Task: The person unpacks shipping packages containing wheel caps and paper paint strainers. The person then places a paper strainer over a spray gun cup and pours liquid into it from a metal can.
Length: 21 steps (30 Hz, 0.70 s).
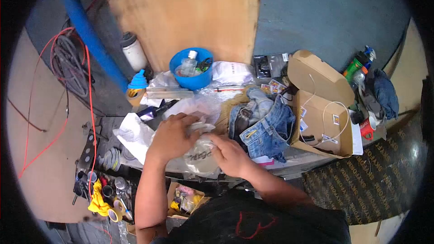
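Note:
In the middle of the head view, both my hands are on a translucent plastic container or bag (199,161) with dark handwritten lettering; its exact kind is hard to make out. My left hand (175,136) curls over its upper left side, fingers bent. From the right, my right hand (229,154) pinches its upper edge with thumb and fingers. A crumpled white sheet (135,136) lies left of my left hand. Blue denim jeans (266,124) are bunched just right of my right hand. Behind my hands, clear plastic wrap (199,107) covers part of the bench.
An open cardboard box (323,147) with a white cable stands at right. At the back are a blue bucket (192,81), a white bottle (134,53) and a blue funnel (138,80). Red hose (89,108) hangs at left. Below the bench sits a small box (199,204) of odds and ends.

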{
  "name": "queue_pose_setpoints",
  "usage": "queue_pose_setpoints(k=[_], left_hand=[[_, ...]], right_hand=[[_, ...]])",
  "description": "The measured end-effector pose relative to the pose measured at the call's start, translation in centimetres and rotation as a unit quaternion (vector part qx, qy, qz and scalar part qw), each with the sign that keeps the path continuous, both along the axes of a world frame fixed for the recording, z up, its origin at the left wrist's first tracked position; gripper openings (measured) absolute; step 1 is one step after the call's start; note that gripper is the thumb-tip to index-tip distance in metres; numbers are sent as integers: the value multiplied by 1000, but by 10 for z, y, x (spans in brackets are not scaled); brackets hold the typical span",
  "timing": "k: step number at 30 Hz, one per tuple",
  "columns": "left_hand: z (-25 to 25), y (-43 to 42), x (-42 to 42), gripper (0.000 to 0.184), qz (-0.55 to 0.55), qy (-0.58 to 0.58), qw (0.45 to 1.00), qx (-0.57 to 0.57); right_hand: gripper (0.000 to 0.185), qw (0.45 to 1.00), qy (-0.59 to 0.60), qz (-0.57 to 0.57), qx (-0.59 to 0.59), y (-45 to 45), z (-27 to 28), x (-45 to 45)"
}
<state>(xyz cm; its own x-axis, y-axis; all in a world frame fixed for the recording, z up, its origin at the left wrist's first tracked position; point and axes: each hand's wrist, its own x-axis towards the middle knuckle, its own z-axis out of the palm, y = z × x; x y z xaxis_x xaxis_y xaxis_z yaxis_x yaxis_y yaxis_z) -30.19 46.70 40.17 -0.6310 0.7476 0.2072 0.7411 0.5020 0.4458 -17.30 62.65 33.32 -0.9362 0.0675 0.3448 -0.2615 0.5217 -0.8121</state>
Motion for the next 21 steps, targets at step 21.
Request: queue_pose_setpoints(k=[21], left_hand=[[-8,13,-23,31,-54,-1,995,-89]], right_hand=[[32,999,-38,-36,10,10,4,-6]])
